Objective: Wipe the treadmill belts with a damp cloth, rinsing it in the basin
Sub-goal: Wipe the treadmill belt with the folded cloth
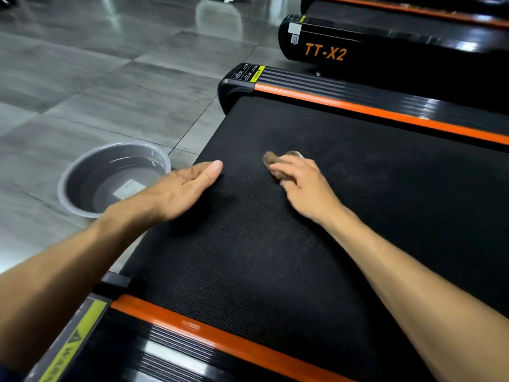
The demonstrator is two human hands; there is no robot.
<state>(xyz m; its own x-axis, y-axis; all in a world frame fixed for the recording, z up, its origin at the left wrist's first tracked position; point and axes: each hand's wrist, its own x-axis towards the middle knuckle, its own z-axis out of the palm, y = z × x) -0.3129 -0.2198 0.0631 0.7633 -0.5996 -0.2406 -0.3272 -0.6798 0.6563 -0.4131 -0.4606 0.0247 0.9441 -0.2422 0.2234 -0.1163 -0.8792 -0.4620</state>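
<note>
Treadmill belt (pixel 248 257), black and textured, runs between two orange side rails, the near rail (pixel 209 323) closest to the camera. On it the left hand (pixel 176 191) lies flat with straight fingers, steadying, while the right hand (pixel 300 180) holds a small brown cloth (pixel 271 158) bunched under curled fingers, pressed to the belt's middle. To wipe well, I judge the cloth wants spreading flatter and drawing in overlapping strokes toward the far rail (pixel 385 111), with firm, even pressure. Beside the belt's end the grey basin (pixel 82 172) of water stands on the tiled floor (pixel 96 78), close by for rinsing.
</note>
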